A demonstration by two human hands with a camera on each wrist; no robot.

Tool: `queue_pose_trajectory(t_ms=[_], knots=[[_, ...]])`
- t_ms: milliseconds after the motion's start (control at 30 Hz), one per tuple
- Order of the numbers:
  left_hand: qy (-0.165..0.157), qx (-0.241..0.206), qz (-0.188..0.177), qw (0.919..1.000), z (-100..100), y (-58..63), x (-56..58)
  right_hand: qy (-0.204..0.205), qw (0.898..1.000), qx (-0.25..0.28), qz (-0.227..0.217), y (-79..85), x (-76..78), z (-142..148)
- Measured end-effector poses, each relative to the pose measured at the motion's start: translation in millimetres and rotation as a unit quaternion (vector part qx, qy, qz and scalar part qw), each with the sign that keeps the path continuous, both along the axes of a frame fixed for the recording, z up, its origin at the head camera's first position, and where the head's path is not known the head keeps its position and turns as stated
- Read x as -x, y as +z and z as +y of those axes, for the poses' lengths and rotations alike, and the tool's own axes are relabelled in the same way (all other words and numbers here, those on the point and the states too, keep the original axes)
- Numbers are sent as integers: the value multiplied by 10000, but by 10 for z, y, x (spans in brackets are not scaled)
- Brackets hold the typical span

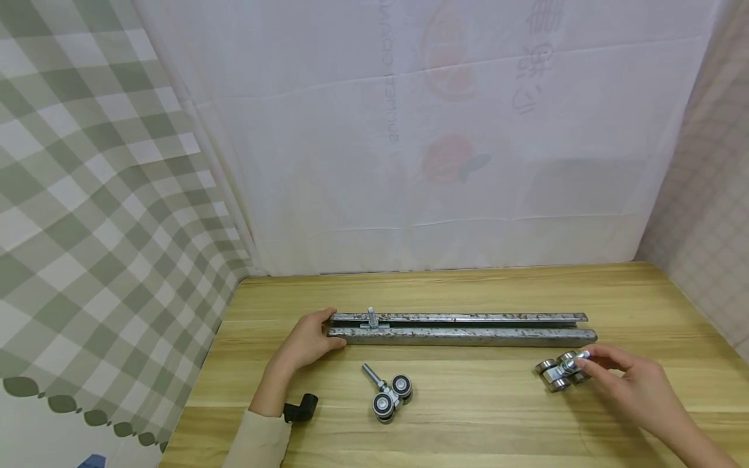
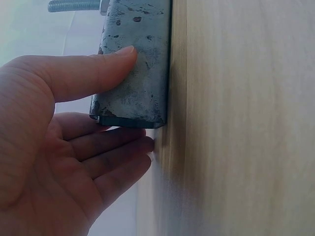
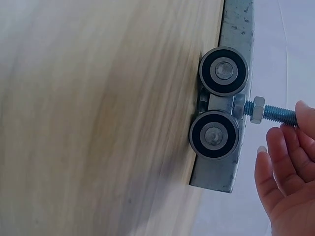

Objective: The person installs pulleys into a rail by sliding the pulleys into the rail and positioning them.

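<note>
A scuffed steel track channel [image 1: 462, 335] lies across the table with its slot facing up. My left hand [image 1: 307, 339] grips its left end; in the left wrist view the thumb [image 2: 115, 69] presses the channel's side wall. A threaded stud [image 1: 372, 317] stands up out of the slot near that hand. My right hand [image 1: 634, 383] pinches the bolt end of a four-wheeled roller trolley [image 3: 224, 103] below the track's right end. In the right wrist view, the bolt [image 3: 279, 114] carries a nut and the wheels overlap the track.
A second roller trolley [image 1: 391, 398] lies on the table between the hands, its bolt pointing up and left. Beside the left sleeve is a black elbow-shaped piece [image 1: 302, 408], partly hidden. A white cloth [image 1: 351, 162] hangs behind the table and a checked cloth [image 1: 117, 195] at left.
</note>
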State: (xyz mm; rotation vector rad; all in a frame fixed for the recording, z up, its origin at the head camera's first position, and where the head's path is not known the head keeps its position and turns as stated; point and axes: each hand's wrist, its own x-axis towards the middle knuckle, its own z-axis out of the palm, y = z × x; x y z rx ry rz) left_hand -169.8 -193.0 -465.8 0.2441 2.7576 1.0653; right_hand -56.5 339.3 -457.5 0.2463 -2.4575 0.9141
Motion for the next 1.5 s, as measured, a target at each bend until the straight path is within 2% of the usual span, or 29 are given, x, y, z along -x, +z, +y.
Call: queue_pose_trajectory(t_ms=[500,867,1267,1500], knots=[[26,-52,-32,10000,-2,20,-14,-196,9997,-140,24,20,4,144],[57,-92,-70,9999,-6,-5,-4,-170,9992,-195,317,23,17,275],[-46,-59,-62,10000,6,1,1,-602,9968,-427,-319,43,-14,441],[-12,-83,-49,10000,0,15,-10,-758,9947,-495,-484,67,24,523]])
